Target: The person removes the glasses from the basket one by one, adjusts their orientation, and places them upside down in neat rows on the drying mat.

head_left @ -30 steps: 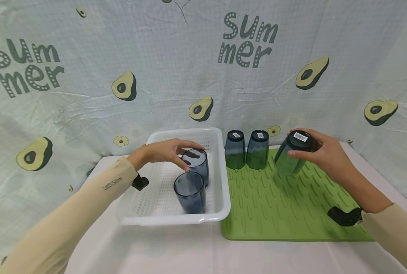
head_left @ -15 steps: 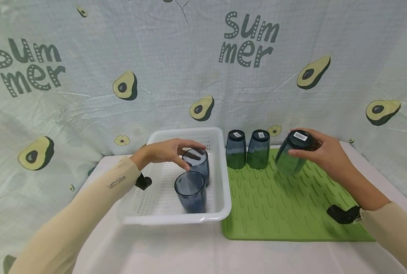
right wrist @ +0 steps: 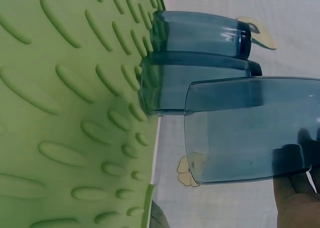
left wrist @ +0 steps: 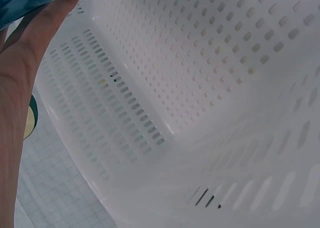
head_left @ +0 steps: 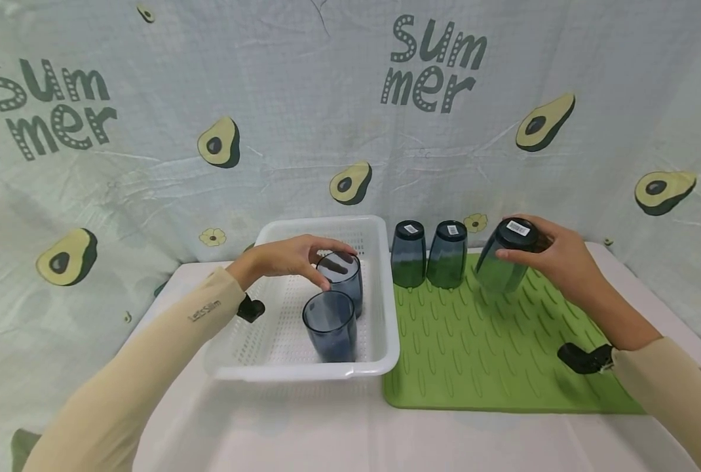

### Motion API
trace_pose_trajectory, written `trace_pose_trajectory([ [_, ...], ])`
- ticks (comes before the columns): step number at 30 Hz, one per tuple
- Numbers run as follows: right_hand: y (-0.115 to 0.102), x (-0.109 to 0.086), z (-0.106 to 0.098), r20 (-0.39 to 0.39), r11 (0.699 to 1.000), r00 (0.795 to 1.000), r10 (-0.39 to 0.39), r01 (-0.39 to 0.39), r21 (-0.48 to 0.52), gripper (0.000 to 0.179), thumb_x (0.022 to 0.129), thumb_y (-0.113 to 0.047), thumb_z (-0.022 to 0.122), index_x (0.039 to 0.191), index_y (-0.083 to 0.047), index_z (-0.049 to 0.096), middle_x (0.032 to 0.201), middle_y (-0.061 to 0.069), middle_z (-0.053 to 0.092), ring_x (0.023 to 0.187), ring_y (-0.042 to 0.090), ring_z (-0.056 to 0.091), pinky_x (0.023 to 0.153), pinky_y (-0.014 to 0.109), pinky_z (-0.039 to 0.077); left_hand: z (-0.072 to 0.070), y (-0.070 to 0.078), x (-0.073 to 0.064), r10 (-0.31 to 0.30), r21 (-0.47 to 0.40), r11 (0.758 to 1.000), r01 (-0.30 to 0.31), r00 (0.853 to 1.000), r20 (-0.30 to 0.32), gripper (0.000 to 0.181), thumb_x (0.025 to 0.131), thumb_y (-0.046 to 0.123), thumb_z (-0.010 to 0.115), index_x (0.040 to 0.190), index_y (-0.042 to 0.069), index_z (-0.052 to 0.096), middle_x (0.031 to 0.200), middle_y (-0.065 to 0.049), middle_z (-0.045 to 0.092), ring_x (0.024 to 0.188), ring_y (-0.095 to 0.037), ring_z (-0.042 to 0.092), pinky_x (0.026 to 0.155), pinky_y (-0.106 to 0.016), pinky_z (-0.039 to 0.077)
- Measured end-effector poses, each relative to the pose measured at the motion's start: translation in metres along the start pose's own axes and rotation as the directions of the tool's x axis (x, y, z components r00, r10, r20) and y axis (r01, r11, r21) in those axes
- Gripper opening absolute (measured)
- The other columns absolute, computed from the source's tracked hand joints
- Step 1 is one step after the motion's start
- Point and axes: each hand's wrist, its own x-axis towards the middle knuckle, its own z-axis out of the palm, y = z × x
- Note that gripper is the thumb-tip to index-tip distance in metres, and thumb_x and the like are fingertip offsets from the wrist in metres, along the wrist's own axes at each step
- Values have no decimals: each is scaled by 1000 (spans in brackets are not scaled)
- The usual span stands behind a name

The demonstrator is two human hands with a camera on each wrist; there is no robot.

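In the head view my left hand (head_left: pixel 291 256) reaches into a white perforated basket (head_left: pixel 390 328). Its thumb and fingers grip the rim of a blue-grey drinking glass (head_left: pixel 350 288) standing mouth up. A second glass (head_left: pixel 330 328) stands just in front of it. My right hand (head_left: pixel 563 255) holds another glass (head_left: pixel 502 265) upside down, its labelled base upward and slightly tilted. The right wrist view shows this glass (right wrist: pixel 235 133) raised off the green ridged mat (right wrist: pixel 75 113). Only an edge of blue glass (left wrist: pixel 20 3) shows in the left wrist view, beside the fingers.
Two upturned glasses (head_left: pixel 408 255) (head_left: pixel 447 255) stand side by side at the mat's back left corner. The basket adjoins the mat's left edge on a white tablecloth (head_left: pixel 268 426). Behind everything hangs a printed cloth (head_left: pixel 291 98).
The head view has tilted down slightly, and the right forearm has shifted a little left. Both hands keep the same glasses, nearly still.
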Motion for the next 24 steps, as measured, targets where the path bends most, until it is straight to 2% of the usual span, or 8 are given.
trace_pose_trajectory([
  [12,8,13,7,-5,999,1000,8,-8,34,72,91,-37,78,153,-17,47,137,13,57,99,-6,57,74,13,50,0,-1,-1,6,38,999,-7,1000,2,81,84,11,85,154,16,45,159,-5,39,138,-31,50,101,-45,53],
  [19,15,19,11,-7,1000,1000,10,-10,18,72,89,-39,79,151,-20,49,131,11,60,97,-2,59,73,18,50,-1,-2,0,15,35,999,-15,1000,8,82,84,12,85,154,16,44,161,-9,36,138,-31,50,102,-45,52],
  [24,16,21,13,-6,1000,1000,17,-16,4,74,89,-42,79,152,-20,48,132,12,60,97,-2,58,73,17,49,-1,-2,0,18,26,1000,-18,1000,15,82,84,11,84,155,15,44,162,-11,35,138,-32,50,102,-45,52],
])
